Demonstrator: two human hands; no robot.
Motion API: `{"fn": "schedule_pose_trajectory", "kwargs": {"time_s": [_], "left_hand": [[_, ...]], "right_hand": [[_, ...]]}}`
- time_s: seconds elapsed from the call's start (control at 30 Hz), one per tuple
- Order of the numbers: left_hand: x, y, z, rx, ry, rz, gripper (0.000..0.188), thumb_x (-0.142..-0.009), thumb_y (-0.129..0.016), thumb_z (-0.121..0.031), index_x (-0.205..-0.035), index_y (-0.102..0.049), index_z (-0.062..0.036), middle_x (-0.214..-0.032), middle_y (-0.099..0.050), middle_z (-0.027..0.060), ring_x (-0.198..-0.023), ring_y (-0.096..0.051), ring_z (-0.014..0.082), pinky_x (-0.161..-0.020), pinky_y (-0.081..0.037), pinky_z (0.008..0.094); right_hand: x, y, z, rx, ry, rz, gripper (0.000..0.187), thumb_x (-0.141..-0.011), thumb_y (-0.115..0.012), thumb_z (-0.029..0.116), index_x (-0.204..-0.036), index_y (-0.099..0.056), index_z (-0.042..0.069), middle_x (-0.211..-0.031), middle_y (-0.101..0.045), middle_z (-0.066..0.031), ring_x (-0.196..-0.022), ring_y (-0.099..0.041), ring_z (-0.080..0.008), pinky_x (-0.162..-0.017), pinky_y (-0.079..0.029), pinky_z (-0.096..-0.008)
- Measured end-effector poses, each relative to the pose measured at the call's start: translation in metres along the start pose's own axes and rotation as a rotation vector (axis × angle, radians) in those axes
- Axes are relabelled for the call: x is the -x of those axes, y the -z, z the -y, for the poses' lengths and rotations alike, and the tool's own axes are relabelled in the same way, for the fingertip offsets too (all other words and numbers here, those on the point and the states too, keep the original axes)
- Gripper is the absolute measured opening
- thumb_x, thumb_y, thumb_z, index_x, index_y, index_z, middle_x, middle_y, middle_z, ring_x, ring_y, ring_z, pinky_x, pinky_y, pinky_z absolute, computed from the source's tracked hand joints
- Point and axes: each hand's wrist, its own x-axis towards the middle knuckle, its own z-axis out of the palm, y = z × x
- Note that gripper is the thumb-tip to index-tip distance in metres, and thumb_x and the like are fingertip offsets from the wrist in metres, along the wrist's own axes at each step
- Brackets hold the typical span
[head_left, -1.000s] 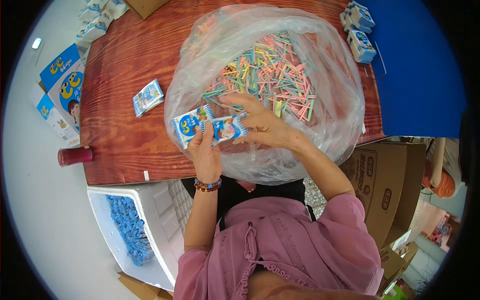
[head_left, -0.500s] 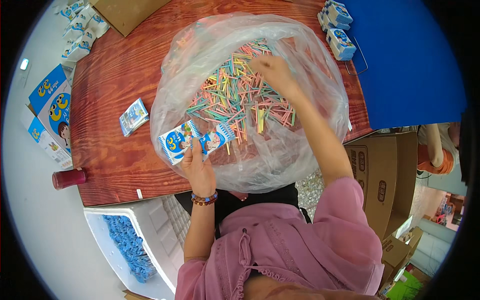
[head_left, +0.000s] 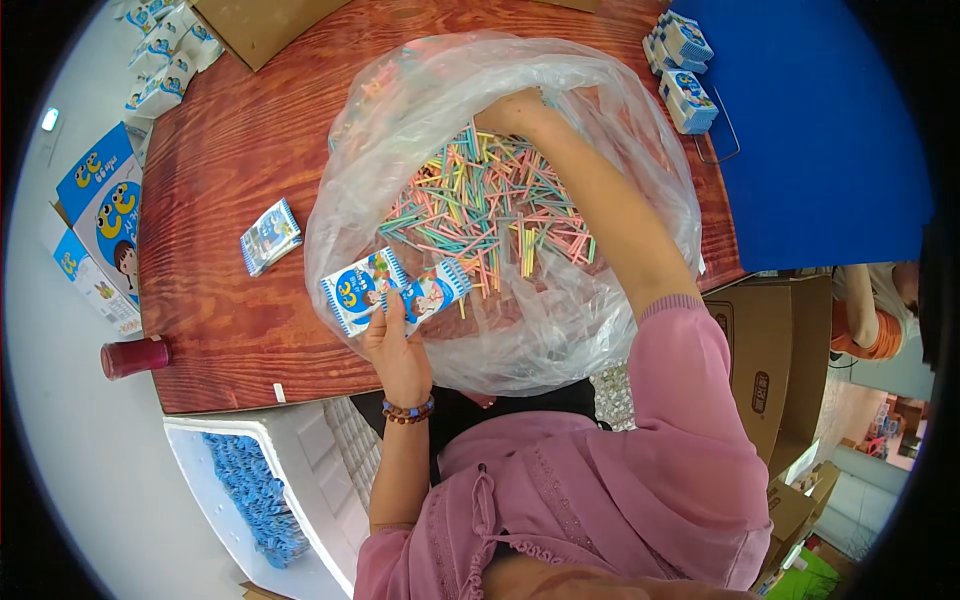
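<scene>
My left hand (head_left: 400,362) is closed on blue-and-white packets, with one packet (head_left: 362,288) fanned out beside another packet (head_left: 442,282), over the near left edge of a big clear plastic bag (head_left: 640,190). Inside the open bag lies a spread of thin pastel sticks (head_left: 475,200) in pink, yellow and teal. My right hand (head_left: 513,110) reaches to the far side of the pile, at the bag's rolled rim. Its fingers are hidden there, so whether they hold sticks does not show.
On the red-brown wooden table (head_left: 230,150), a packet stack (head_left: 270,237) lies left of the bag, near a red-filled jar (head_left: 136,357). More packets (head_left: 688,100) stand far right. A foam box (head_left: 290,470) of blue packets sits lower left, cardboard cartons (head_left: 755,350) at right.
My right hand has moved farther into the bag and slightly left, its fingers going out of sight at the far rim. The left hand keeps its packets almost in place.
</scene>
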Motion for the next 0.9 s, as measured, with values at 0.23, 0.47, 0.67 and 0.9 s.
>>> {"fn": "schedule_pose_trajectory", "kwargs": {"time_s": [0.23, 0.47, 0.67, 0.9], "left_hand": [[-0.001, 0.005, -0.002, 0.053, -0.004, 0.03, 0.015, -0.097, -0.057, -0.011, -0.105, -0.066, -0.0025, -0.102, -0.067, 0.0017, -0.09, -0.063, 0.0088, -0.082, -0.051, 0.0291], [0.003, 0.003, 0.004, -0.001, -0.015, -0.006, 0.014, -0.096, -0.06, -0.017, -0.104, -0.066, -0.0089, -0.099, -0.068, 0.0004, -0.088, -0.063, 0.0103, -0.072, -0.049, 0.0292], [0.009, -0.001, 0.004, 0.001, 0.011, 0.014, 0.013, -0.095, -0.06, -0.017, -0.105, -0.066, -0.0107, -0.101, -0.068, -0.0012, -0.091, -0.062, 0.0088, -0.077, -0.047, 0.0301], [0.01, -0.005, 0.006, 0.044, 0.025, 0.061, 0.013, -0.096, -0.059, -0.014, -0.104, -0.066, -0.0074, -0.103, -0.067, -0.0008, -0.093, -0.062, 0.0089, -0.084, -0.048, 0.0306]], "right_hand": [[0.031, 0.013, -0.008, -0.265, 0.086, 0.137, 0.037, -0.092, -0.053, 0.026, -0.12, -0.06, 0.005, -0.122, -0.062, -0.019, -0.113, -0.059, -0.0328, -0.09, -0.048, -0.0409], [0.068, 0.0, -0.039, -1.177, -0.111, -0.06, 0.028, -0.095, -0.056, 0.02, -0.111, -0.058, -0.002, -0.094, -0.065, -0.0075, -0.084, -0.058, -0.0135, -0.076, -0.048, -0.0296], [0.089, 0.001, -0.035, -1.427, -0.082, -0.232, 0.022, -0.097, -0.052, 0.016, -0.115, -0.058, 0.003, -0.095, -0.066, -0.0051, -0.084, -0.057, -0.0112, -0.08, -0.046, -0.0276], [0.123, -0.019, -0.017, -1.256, -0.058, -0.272, 0.028, -0.095, -0.051, 0.013, -0.12, -0.053, 0.001, -0.1, -0.067, -0.0052, -0.097, -0.058, -0.016, -0.091, -0.041, -0.03]]}}
